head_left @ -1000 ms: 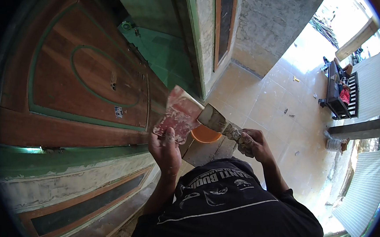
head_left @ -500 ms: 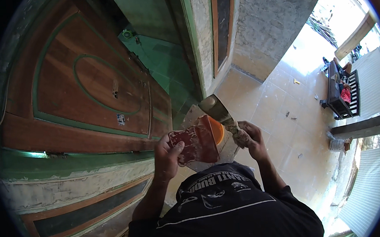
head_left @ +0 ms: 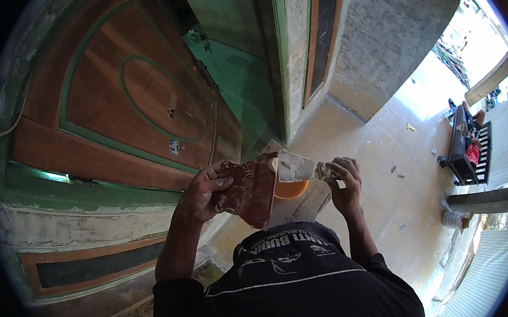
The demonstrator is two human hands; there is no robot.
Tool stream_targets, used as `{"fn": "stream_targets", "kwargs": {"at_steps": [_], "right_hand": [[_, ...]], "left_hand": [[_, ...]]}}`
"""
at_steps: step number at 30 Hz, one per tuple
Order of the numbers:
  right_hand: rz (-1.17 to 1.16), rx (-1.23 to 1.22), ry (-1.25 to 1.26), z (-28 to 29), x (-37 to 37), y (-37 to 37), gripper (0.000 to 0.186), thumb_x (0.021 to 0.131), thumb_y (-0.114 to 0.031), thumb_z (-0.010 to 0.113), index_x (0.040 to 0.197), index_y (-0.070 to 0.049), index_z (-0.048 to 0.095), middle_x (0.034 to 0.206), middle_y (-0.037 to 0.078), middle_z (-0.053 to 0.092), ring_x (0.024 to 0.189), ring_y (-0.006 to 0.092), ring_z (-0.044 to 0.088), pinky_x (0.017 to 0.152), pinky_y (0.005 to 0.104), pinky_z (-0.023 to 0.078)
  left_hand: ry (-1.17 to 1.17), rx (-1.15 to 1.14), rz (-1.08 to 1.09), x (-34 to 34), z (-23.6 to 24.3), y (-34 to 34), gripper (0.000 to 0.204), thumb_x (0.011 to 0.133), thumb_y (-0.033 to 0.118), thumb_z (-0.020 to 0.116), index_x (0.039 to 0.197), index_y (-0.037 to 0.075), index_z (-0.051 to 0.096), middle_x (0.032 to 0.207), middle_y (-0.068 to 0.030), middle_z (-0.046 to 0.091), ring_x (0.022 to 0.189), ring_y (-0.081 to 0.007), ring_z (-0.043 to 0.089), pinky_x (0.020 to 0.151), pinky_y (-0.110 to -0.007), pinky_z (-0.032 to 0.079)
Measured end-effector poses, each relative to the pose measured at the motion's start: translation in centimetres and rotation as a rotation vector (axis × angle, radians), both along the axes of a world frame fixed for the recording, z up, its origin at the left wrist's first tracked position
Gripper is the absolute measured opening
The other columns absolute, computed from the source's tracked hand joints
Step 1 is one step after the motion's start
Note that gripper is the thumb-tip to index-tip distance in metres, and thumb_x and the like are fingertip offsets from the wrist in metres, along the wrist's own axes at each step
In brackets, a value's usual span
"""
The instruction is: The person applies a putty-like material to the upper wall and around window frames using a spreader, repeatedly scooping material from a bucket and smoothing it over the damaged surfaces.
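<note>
My left hand [head_left: 203,194] is closed on a red, putty-smeared flat scraper [head_left: 242,189]. My right hand [head_left: 344,184] grips the crusted handle of a putty knife [head_left: 296,167], whose broad blade lies level against the red scraper's right edge, where a pale lump of putty shows. An orange bucket [head_left: 294,189] sits below the tools on a pale, dirty board [head_left: 307,208], partly hidden by them.
A brown door [head_left: 102,86] with green trim stands at my left, beside a green doorway [head_left: 237,83]. A plastered wall [head_left: 384,37] rises ahead. Along the right are a dark bench [head_left: 462,150] with red cloth and unclear items, a pillar [head_left: 484,200] and a pale sheet [head_left: 488,269].
My left hand has moved left with the red scraper. The putty knife has swung from slanting to nearly horizontal, its blade now at the scraper's right edge.
</note>
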State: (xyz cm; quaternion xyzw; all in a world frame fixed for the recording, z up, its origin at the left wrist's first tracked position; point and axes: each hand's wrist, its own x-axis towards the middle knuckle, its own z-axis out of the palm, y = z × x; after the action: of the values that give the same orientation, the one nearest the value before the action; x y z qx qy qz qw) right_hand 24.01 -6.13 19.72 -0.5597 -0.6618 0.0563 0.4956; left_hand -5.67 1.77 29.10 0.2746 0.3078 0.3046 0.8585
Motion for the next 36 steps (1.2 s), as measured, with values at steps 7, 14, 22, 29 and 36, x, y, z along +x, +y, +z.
{"fn": "stream_targets", "kwargs": {"at_steps": [7, 14, 22, 29, 36], "right_hand": [[0.011, -0.174, 0.254, -1.2, -1.6, 1.2, 0.03, 0.065, -0.002, 0.07, 0.095, -0.003, 0.062, 0.095, 0.013, 0.06, 0.09, 0.0325, 0.055, 0.082, 0.0401, 0.042], [0.067, -0.082, 0.159, -3.8, -1.9, 1.6, 0.023, 0.076, -0.015, 0.064, 0.094, -0.003, 0.058, 0.085, 0.01, 0.06, 0.077, 0.0267, 0.057, 0.072, 0.0364, 0.044], [0.246, -0.096, 0.354, -4.7, -2.4, 4.4, 0.038, 0.073, 0.014, 0.057, 0.107, -0.001, 0.058, 0.105, 0.013, 0.054, 0.094, 0.0253, 0.055, 0.071, 0.0303, 0.053], [0.244, -0.097, 0.407, -6.5, -2.4, 5.7, 0.037, 0.075, 0.013, 0.055, 0.109, -0.001, 0.058, 0.108, 0.013, 0.055, 0.099, 0.0241, 0.055, 0.073, 0.0311, 0.053], [0.249, -0.11, 0.388, -7.3, -2.0, 5.9, 0.037, 0.077, 0.01, 0.056, 0.113, -0.001, 0.056, 0.111, 0.013, 0.055, 0.102, 0.024, 0.055, 0.074, 0.031, 0.052]], "left_hand": [[0.061, 0.017, 0.215, -3.1, 3.6, 1.7, 0.028, 0.086, 0.009, 0.054, 0.112, 0.001, 0.049, 0.094, -0.0059, 0.059, 0.074, -0.0106, 0.06, 0.055, -0.021, 0.05], [0.208, 0.572, 0.617, -4.6, 21.3, 1.1, 0.035, 0.086, 0.011, 0.055, 0.119, 0.003, 0.048, 0.11, -0.0103, 0.058, 0.095, -0.0201, 0.059, 0.077, -0.034, 0.052], [0.481, 1.67, 0.808, -3.1, 42.5, 5.2, 0.028, 0.082, 0.005, 0.053, 0.108, -0.006, 0.052, 0.107, -0.0121, 0.059, 0.092, -0.0179, 0.059, 0.081, -0.031, 0.049], [1.632, 2.307, 1.15, 1.3, 52.0, 13.8, 0.031, 0.082, 0.007, 0.054, 0.112, -0.001, 0.056, 0.078, -0.0118, 0.064, 0.062, -0.0219, 0.061, 0.059, -0.029, 0.049], [2.475, 2.757, 1.073, 3.1, 52.0, 21.3, 0.015, 0.08, 0.005, 0.051, 0.08, 0.003, 0.066, 0.073, -0.0165, 0.063, 0.068, -0.0305, 0.064, 0.062, -0.037, 0.054]]}}
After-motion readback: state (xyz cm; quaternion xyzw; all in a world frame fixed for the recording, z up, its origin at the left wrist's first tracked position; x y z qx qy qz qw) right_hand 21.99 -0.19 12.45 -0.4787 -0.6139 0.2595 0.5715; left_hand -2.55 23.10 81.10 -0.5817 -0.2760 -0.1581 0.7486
